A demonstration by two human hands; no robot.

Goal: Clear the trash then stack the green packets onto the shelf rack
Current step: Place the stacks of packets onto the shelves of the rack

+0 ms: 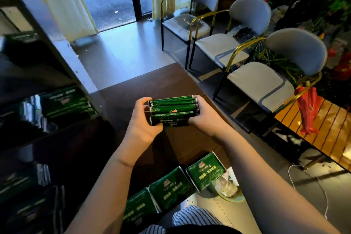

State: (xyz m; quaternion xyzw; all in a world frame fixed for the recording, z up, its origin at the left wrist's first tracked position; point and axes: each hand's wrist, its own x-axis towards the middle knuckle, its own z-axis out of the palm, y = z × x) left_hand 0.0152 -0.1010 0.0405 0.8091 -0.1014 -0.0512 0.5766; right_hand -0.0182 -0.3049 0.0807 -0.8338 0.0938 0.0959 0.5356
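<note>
Fingers [142, 101] of both hands curl round stacked green packets [173, 110].

A bundle of green packets [172, 111] is held above the dark table [171, 81], gripped at its ends by the left hand [141, 121] and the right hand [205, 118]. Three more green packs [169, 186] lie in a row at the near table edge. Other stacked packets [66, 100] lie on the shelf rack [76, 70] at the left.

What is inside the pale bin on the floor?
The bin holds crumpled whitish trash. Its left part is hidden behind a green packet, and its bottom lies under the trash.
</note>
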